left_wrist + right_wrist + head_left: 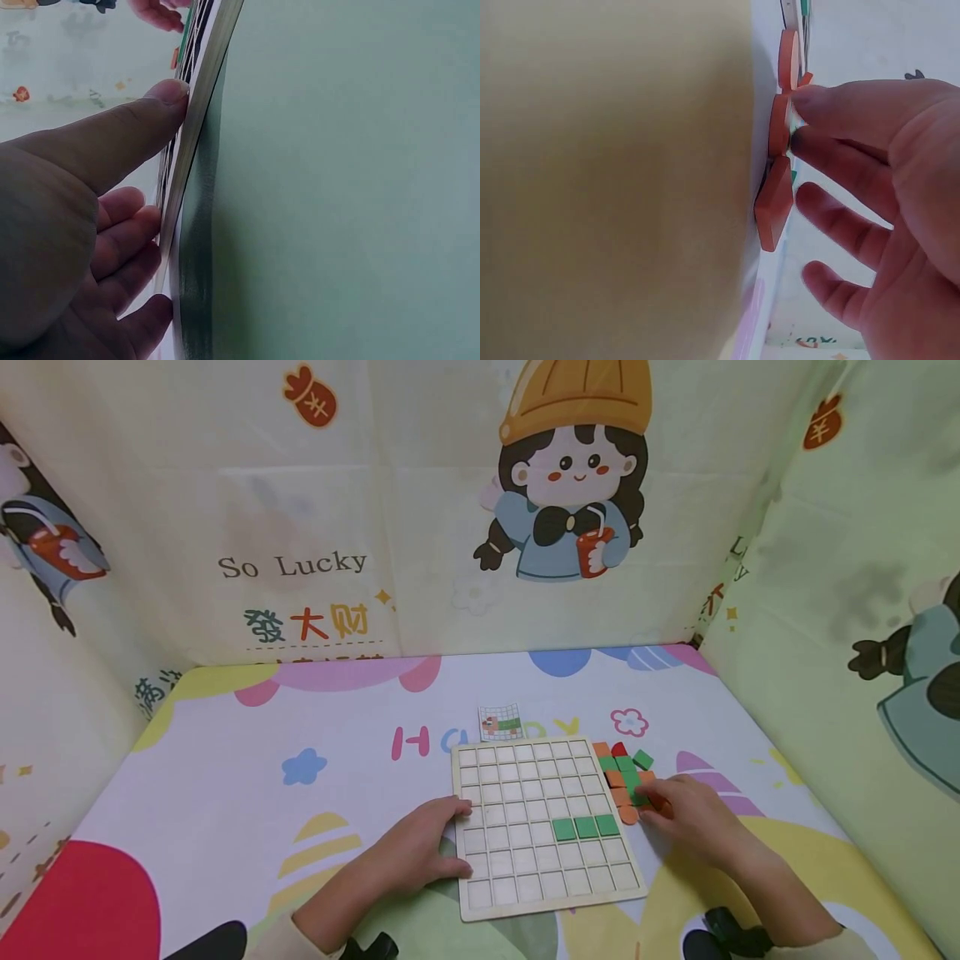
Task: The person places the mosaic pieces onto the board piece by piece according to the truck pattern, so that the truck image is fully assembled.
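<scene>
A pale wooden grid board (522, 862) lies on the table in the head view, with three green square tiles (586, 827) in a row at its right side. My left hand (420, 843) rests at the board's left edge, thumb and fingers spread apart. The left wrist view has the thumb (142, 124) touching the board's rim. Over loose tiles beside the board's right edge is my right hand (693, 817). In the right wrist view its thumb and forefinger stand slightly apart, right at a rounded orange tile (779, 124); an orange square tile (775, 206) lies below.
The loose group holds several orange and green tiles, among them a red piece (618, 749) and a turned green square (643, 760). Behind the board lies a small pattern card (500, 723). Printed cloth walls (420, 527) surround the table at the back and sides.
</scene>
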